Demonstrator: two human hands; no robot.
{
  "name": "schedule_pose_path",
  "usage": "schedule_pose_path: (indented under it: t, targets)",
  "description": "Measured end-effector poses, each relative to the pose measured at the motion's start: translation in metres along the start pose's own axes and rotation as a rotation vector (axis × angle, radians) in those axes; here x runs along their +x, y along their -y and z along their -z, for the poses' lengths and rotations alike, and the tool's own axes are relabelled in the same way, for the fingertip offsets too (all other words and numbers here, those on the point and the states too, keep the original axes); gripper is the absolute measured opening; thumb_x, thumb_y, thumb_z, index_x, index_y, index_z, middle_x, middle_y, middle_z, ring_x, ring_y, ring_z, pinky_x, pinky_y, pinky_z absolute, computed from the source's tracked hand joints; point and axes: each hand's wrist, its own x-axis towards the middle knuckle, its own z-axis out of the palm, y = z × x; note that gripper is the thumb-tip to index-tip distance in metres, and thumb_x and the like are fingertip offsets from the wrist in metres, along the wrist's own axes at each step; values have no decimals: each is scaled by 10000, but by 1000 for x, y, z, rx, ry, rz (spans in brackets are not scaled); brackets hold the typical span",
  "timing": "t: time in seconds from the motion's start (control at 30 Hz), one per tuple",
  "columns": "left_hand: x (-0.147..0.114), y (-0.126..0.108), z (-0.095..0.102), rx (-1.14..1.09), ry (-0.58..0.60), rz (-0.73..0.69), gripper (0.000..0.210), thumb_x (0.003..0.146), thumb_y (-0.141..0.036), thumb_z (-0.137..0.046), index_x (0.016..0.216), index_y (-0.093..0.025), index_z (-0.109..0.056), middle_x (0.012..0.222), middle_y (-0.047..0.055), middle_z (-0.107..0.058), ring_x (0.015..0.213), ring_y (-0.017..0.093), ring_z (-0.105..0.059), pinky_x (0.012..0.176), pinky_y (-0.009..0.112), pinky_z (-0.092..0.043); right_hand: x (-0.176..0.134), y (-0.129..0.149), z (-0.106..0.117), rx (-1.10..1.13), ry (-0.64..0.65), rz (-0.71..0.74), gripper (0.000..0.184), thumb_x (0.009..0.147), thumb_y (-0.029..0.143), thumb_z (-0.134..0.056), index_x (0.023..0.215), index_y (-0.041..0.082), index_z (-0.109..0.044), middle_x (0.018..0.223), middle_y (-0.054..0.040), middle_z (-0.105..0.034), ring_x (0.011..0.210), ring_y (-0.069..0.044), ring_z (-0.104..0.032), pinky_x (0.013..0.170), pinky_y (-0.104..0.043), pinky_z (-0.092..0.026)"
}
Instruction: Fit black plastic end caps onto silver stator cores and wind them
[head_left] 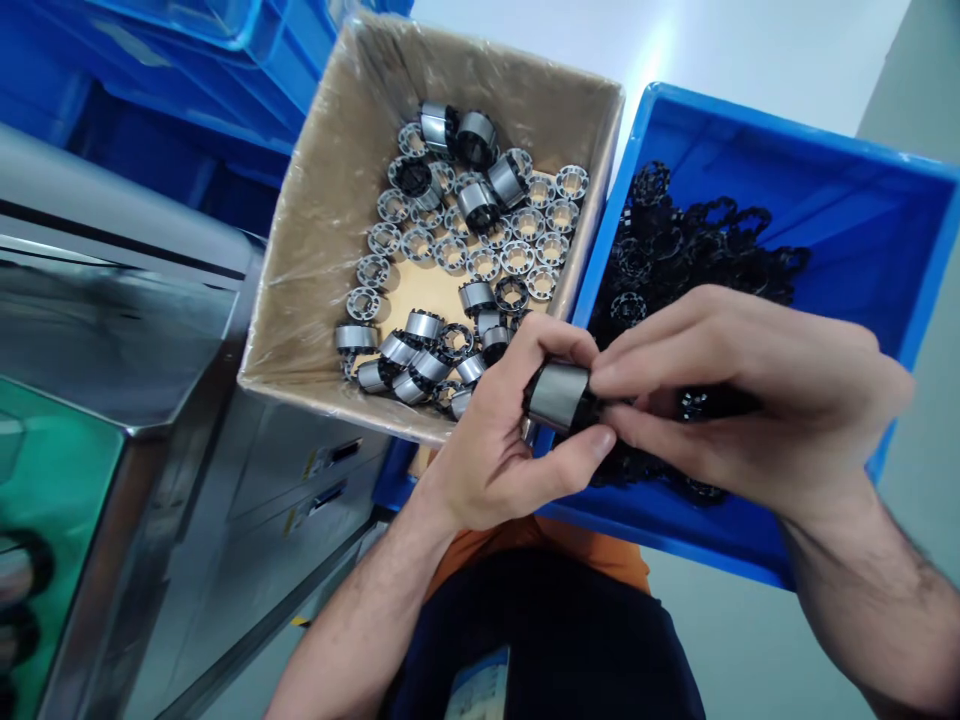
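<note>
My left hand (517, 430) is wrapped round a stator core (559, 395), a short steel cylinder with black plastic at its ends. It is held on its side above the edges of the box and the blue bin. Fingertips of my right hand (720, 400) pinch a black plastic end ring (592, 410) at the core's right end; most of that ring is hidden by the fingers. A lined cardboard box (300, 300) holds bare metal cores (517, 257) standing in rows and several cores with black ends (424, 325) lying loose. Loose black plastic rings (675, 240) are heaped in the blue bin (847, 230).
More blue bins (247, 70) stand at the upper left. A metal machine (150, 300) with a green surface (52, 520) is at the left, with dark round parts on it. A white surface (675, 50) lies beyond the box and bin.
</note>
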Motion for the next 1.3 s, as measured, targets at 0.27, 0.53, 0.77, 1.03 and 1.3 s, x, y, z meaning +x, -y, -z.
schedule_pose_path:
  t: [0.27, 0.53, 0.77, 1.03, 1.3]
  targets:
    - [2, 0, -3, -66, -9, 53, 576, 953, -324, -1069, 1477, -293, -832, 1138, 18, -810, 915, 196, -725, 788, 302, -622, -7, 5, -2, -131, -30, 26, 197, 1145, 183, -903, 1166, 359, -990, 1137, 6, -936, 808, -148, -826, 654, -275, -648]
    - [-3, -3, -9, -10, -64, 68, 715, 1055, -435, -971, 1674, -329, -629, 1161, 25, -764, 837, 170, -701, 695, 287, -610, 4, -8, 8, 241, 185, -208, 341, 1038, 245, -956, 1375, 293, -941, 1122, -8, -882, 555, -64, -585, 460, -255, -493]
    - [-1, 2, -20, 188, 31, -61, 709, 1004, -259, -901, 1489, -337, -389, 1190, -19, -678, 832, 143, -746, 720, 286, -604, 15, -9, 5, 781, 400, -849, 551, 879, 384, -1167, 1166, 257, -714, 895, 50, -858, 559, -128, -747, 444, -212, -606]
    - [-8, -47, -23, 717, 302, -259, 265, 1213, -234, -765, 1408, -267, -587, 1286, 77, -679, 1114, 266, -759, 936, 415, -673, -28, 38, 34, 599, 310, -898, 410, 844, 287, -1149, 1128, 234, -858, 757, 75, -770, 532, -98, -624, 424, -203, -471]
    - [-69, -15, -78, 937, 372, -308, 428, 1123, -444, -970, 1422, -239, -742, 1265, 76, -819, 1097, 292, -762, 842, 435, -584, -178, 118, 62, 105, -218, -642, 460, 878, 316, -1127, 1299, 324, -942, 1105, -46, -951, 782, -191, -843, 614, -284, -629]
